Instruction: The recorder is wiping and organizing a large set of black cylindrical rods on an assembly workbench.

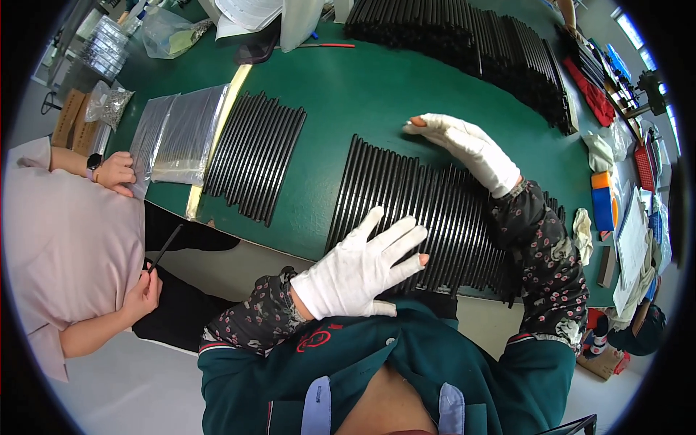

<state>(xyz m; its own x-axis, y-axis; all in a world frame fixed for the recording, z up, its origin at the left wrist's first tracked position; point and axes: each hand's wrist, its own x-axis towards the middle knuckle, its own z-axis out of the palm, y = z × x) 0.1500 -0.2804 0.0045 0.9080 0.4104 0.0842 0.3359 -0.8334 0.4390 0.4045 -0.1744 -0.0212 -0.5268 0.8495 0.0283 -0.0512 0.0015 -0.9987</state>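
Note:
A row of thin black rods (428, 210) lies side by side on the green table in front of me. My left hand (366, 261), in a white glove with one bare fingertip showing, rests flat over their near ends, fingers spread. At the far ends of the rods is my right hand (464, 148), also gloved in white. Its fingers are stretched out and slightly curved, with nothing seen between them. My right forearm hides part of the row.
Left of my row lies a smaller group of black rods (257, 156), beside a pale strip (230, 109) and plastic-bagged rods (190, 138). A co-worker's hand (116, 172) touches the bags; the other holds one rod (167, 246). A long stack of rods (435, 29) lies at the back. A tape roll (603, 201) stands right.

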